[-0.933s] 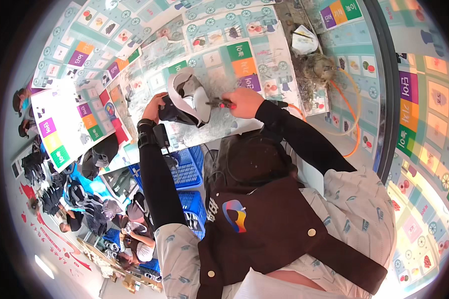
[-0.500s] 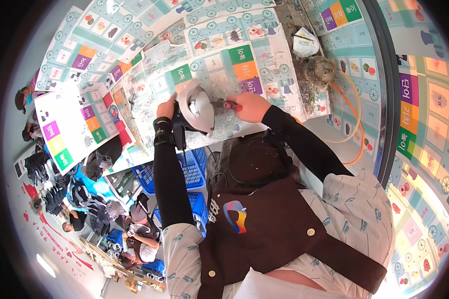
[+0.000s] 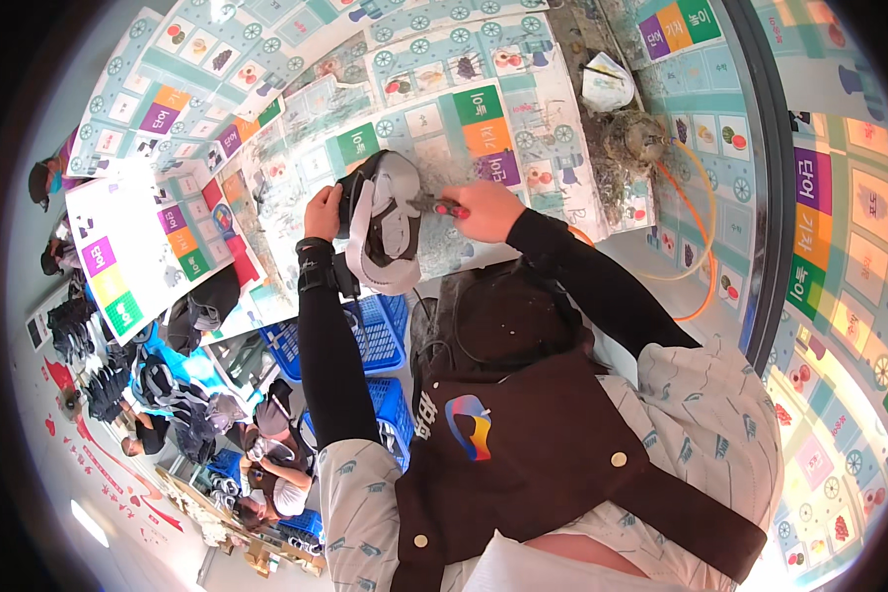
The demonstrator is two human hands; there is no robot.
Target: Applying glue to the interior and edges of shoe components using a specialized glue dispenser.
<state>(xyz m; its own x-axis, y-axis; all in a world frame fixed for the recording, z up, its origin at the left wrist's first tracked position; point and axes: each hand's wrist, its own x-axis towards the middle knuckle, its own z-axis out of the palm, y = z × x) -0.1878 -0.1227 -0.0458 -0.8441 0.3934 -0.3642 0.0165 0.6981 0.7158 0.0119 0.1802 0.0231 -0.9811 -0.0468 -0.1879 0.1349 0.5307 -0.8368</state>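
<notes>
A cap [image 3: 393, 229] is over the table [image 3: 429, 120], between the left hand [image 3: 323, 212] and right hand [image 3: 490, 210]. Baskets [image 3: 383, 340] are nearer, a hose [image 3: 707, 259] farther right.

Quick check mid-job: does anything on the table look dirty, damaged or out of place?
Yes. A grey, fuzzy lump beside the orange hose looks coated in lint, and dark smudges dirty the printed sheets. Nothing plainly wrong shows on the cap in the left hand.

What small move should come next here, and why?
I'd probably ease the small red-and-black tool slightly along the right edge of the pale grey-and-black fabric cap: the right hand grips the tool with its tip beside that edge, while the left hand holds the cap's left side.
</notes>
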